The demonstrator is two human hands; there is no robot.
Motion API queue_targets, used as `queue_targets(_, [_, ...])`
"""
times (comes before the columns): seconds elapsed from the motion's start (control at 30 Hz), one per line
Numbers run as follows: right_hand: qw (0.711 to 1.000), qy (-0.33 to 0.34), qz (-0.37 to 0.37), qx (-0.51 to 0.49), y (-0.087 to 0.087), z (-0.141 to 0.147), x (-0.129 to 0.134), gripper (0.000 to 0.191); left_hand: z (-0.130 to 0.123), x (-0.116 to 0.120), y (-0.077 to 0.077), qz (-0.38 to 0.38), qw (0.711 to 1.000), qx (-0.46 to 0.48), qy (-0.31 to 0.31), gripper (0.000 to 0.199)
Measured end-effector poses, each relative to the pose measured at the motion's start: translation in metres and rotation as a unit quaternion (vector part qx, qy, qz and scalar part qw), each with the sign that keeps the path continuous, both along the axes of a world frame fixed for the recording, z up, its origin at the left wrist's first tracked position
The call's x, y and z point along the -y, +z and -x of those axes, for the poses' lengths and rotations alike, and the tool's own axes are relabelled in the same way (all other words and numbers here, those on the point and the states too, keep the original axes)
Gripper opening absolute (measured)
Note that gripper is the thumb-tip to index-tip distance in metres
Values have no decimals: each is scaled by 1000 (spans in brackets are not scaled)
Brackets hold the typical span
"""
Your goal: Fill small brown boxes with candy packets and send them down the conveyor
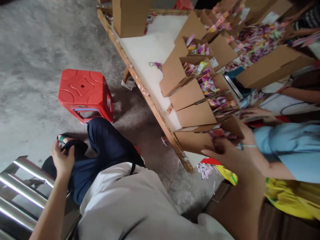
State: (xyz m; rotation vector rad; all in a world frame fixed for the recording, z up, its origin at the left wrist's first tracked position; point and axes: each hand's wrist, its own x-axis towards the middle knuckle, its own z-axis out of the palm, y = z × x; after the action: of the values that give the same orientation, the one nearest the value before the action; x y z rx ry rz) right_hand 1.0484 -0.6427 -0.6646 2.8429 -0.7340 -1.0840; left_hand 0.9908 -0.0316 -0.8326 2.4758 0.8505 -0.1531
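Observation:
My left hand [63,159] hovers over my dark trousers beside a metal slatted bench [22,190]. Its fingers are loosely bent and apart, with nothing in them. At the near corner of the table, my right hand [231,156] is blurred, thumb apart from the fingers. It is at the nearest open cardboard box [195,141]; whether it touches the box I cannot tell. Small pink and purple packets [221,133] lie inside that box. More open boxes [196,115] with similar packets [208,85] stand in a row behind it.
A red plastic stool [83,91] stands on the concrete floor. The white table [147,50] has a wooden edge. A co-worker's blue sleeve [280,143] reaches in from the right, near a packet heap [260,43]. A tall carton [131,18] stands at the far end; yellow cloth [287,200] lies lower right.

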Motion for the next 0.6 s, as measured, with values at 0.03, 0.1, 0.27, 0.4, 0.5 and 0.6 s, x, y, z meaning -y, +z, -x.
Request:
queue_targets(0.03, [1000,-6,-10,-4,-10,7,-1,52,-7,15,-6,28,1000,4,-14,78])
queue_targets(0.1, [1000,6,23,16,-26,13,-6,51,-21,54,-15,100,993,0,-56,66])
queue_targets(0.27, [996,33,84,15,-9,2,-7,46,-46,167,-19,379,906,-86,-168,60])
queue_targets(0.4, [979,142,81,124,45,10,3,41,-49,240,-6,548,807,-179,-129,67])
queue_targets(0.5, [947,244,12,210,79,25,-3,36,-46,292,13,636,716,-285,-51,78])
queue_targets(0.6, [925,293,-104,218,97,33,-30,34,-41,341,33,721,577,-383,25,86])
